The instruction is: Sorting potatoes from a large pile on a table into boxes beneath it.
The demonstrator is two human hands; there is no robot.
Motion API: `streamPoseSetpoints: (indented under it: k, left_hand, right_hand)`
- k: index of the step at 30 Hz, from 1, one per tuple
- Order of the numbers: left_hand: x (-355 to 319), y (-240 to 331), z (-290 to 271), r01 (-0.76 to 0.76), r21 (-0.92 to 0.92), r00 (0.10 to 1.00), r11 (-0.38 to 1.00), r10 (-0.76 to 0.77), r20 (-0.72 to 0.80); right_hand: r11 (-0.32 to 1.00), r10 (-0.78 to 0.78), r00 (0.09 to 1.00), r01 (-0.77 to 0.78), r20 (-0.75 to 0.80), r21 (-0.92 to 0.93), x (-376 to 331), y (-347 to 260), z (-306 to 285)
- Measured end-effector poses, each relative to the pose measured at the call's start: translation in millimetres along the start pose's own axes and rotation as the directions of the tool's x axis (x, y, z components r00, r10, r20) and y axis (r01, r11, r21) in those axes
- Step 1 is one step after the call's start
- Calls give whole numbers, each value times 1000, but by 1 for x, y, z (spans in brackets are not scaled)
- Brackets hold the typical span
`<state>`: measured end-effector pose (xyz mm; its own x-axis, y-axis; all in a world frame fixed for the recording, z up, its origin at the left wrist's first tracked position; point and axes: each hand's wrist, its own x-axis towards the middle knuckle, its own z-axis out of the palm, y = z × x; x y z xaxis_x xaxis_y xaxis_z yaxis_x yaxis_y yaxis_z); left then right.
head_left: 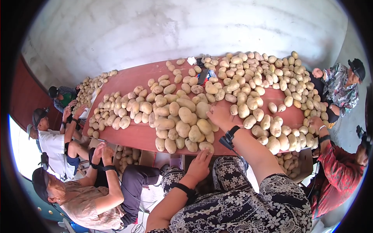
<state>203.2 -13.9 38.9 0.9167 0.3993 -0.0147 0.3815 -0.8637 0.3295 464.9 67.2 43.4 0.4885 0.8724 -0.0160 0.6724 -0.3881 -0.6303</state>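
Note:
Heaps of tan potatoes [186,115] cover much of the red table in front of me. At the near edge my left hand [199,166] has its fingers on a single potato [206,146]. Further right and higher up, my right hand [222,117] reaches over the tabletop with bent fingers, right beside a large potato [203,110]. What those right fingers hold, if anything, is hidden from this side. Each of my wrists carries a black band, and the right band [230,136] has a dark box on it.
The red table [134,72] meets a pale wall [194,31]. A phone-like dark slab [202,76] lies among the potatoes. Boxes of potatoes [127,157] stand beneath the table. Co-workers sit close by: one in brown [93,202] on my left, one in red [342,176] on my right.

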Motion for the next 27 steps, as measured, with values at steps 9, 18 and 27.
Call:
streamPoseSetpoints:
  k: [9,18,27]
  left_hand:
    - [0,1,0,33,8,999,999,-33,26]
    - [0,1,1,11,-9,1000,1000,-11,-25]
    - [-1,1,0,2,0,1000,1000,-2,-23]
  right_hand:
    - [933,-203,952,118,-227,-340,22,40,-9]
    - [754,-123,966,-57,-226,-655,57,72,-14]
    - [814,-131,967,-22,-220,-580,42,48,-26]
